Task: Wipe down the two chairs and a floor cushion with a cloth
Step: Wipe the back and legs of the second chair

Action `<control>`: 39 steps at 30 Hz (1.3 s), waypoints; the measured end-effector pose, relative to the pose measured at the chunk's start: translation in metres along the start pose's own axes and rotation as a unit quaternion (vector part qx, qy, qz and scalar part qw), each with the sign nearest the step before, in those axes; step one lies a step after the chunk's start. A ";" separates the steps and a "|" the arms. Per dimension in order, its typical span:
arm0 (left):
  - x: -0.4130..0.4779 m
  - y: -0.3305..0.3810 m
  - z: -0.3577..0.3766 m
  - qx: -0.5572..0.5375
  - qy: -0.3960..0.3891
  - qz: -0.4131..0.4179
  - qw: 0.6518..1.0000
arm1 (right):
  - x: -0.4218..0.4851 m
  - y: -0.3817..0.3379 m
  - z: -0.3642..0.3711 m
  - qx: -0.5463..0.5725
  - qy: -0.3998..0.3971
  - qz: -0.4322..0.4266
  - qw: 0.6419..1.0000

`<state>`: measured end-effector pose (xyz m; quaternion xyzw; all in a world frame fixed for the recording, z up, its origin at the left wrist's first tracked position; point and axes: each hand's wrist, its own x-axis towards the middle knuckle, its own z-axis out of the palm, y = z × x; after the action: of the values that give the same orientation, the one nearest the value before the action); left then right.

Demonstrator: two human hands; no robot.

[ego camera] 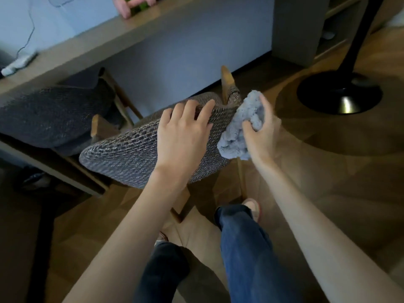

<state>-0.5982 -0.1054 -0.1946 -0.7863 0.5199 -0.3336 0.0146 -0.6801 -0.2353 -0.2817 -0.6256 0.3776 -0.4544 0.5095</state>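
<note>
A chair with a woven grey-brown backrest (122, 154) and wooden frame stands in front of me. My left hand (183, 134) rests on the top of the backrest, its fingers draped over the far edge. My right hand (262, 136) grips a crumpled light blue cloth (242, 125) and holds it against the right end of the backrest. A second chair with a dark grey cushion (50, 119) is tucked under the desk to the left. No floor cushion is in view.
A long wooden desk (109, 42) runs across the back, with a cable, a white adapter (17, 64) and pink dumbbells (131, 5) on it. A black floor lamp base (338, 92) stands at the right on the wooden floor. My legs are below.
</note>
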 end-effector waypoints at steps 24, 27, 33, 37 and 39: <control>0.008 0.005 0.027 0.117 0.101 0.027 0.988 | 0.038 0.017 0.053 0.224 0.107 0.126 0.961; 0.008 0.003 0.029 0.117 0.106 0.025 0.987 | 0.020 0.011 0.058 0.200 0.127 -0.006 0.971; 0.008 0.002 0.029 0.118 0.107 0.034 0.987 | 0.022 0.047 0.071 0.148 0.180 0.105 0.967; 0.008 0.004 0.029 0.114 0.103 0.027 0.988 | 0.035 0.052 0.060 0.173 0.119 0.296 0.932; 0.008 0.005 0.028 0.118 0.100 0.024 0.988 | 0.035 0.037 0.056 0.191 0.126 0.306 0.924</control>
<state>-0.5857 -0.1231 -0.2140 -0.7292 0.4947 -0.4686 0.0631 -0.6166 -0.2586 -0.3157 -0.3074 0.5177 -0.4153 0.6819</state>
